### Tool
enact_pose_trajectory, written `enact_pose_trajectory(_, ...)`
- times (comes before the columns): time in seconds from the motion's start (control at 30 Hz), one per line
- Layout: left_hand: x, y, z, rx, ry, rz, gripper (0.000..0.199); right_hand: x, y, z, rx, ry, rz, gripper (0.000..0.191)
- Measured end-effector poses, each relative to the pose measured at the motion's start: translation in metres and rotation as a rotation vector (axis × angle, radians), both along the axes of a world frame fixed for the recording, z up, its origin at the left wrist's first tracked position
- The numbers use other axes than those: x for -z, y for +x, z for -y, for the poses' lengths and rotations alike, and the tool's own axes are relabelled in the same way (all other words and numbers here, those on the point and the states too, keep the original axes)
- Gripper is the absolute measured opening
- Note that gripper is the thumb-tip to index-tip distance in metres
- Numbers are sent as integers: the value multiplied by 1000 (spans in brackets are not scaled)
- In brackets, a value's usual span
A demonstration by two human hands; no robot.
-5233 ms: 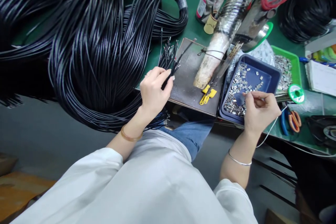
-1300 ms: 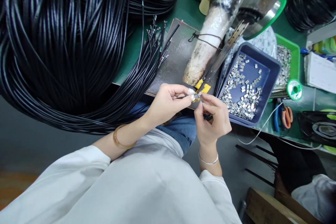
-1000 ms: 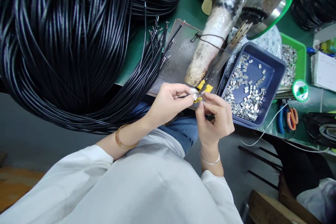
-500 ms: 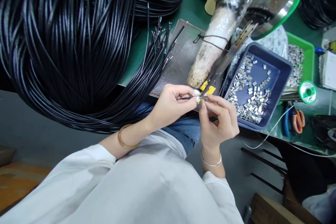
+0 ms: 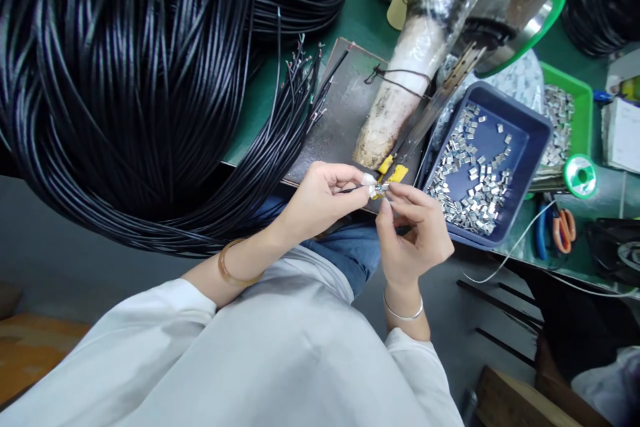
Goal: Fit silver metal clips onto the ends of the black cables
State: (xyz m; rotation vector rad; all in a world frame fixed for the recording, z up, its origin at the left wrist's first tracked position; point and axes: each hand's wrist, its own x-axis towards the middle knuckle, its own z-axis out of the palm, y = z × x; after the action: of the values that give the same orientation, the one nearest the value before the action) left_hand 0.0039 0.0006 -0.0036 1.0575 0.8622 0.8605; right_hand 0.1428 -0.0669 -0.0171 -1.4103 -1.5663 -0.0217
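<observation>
Between thumb and fingers, my left hand [image 5: 330, 200] pinches a thin black cable [image 5: 353, 189] close to its end. My right hand [image 5: 413, 223] pinches a small silver metal connector [image 5: 383, 187] at the cable's tip; whether the two are fully joined I cannot tell. White wrapping covers some fingertips of my left hand. Just beyond the fingers are the yellow-tipped ends [image 5: 393, 170] of a metal soldering-type tool fixed on the bench. A dark blue tray [image 5: 530, 140] with many loose silver connectors [image 5: 480, 197] stands to the right of my right hand.
A large bundle of black cables [image 5: 125, 80] fills the left, its stripped ends [image 5: 307, 80] resting by a metal plate [image 5: 345, 100]. A white wrapped tube [image 5: 385, 113] slants over the plate. Rightward are a green tray [image 5: 583, 107], a solder spool [image 5: 580, 177] and orange-handled pliers [image 5: 564, 230].
Both hands stay together with the cable and connector. The fingertips have shifted slightly, and more of the shiny connector shows between them. The whole view has moved a little.
</observation>
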Motion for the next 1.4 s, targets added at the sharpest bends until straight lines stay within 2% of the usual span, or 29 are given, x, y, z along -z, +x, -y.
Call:
enact_pose_trajectory(0.17,0,2,0,-30,0,52,6,-8,-1,-5,12,-32,37,17)
enact_pose_trajectory(0.37,1,2,1,-57,99,21,8,-10,-2,-6,22,-19,65,18)
enact_pose_trajectory(0.63,7,-2,6,20,89,-34,7,-8,2,0,-1,-25,120,17)
enact_pose_trajectory(0.73,5,-2,11,93,106,-32,11,-14,7,0,-5,-67,89,17)
enact_pose_trajectory(0.87,3,-8,16,72,208,-75,9,-14,10,-2,-92,-136,-77,12)
enact_pose_trajectory(0.93,3,-12,16,158,151,-11,13,-7,11,-4,-142,-64,-131,12)
enact_pose_trajectory(1.0,3,-16,14,302,6,94,22,1,12,-3,-167,63,-115,14)
enact_pose_trajectory(1.03,3,-17,13,348,-62,134,26,5,13,-2,-151,106,-107,15)
enact_pose_trajectory(1.1,3,-18,11,349,-124,164,30,9,14,4,-50,124,-109,13)
enact_pose_trajectory(1.2,4,-16,13,264,-91,157,25,2,14,14,84,-12,-54,6)
enact_pose_trajectory(1.3,7,-14,16,233,1,161,18,-8,9,18,30,-194,83,5)
enact_pose_trajectory(1.4,11,-13,20,193,107,115,19,-12,3,14,-2,-251,109,6)
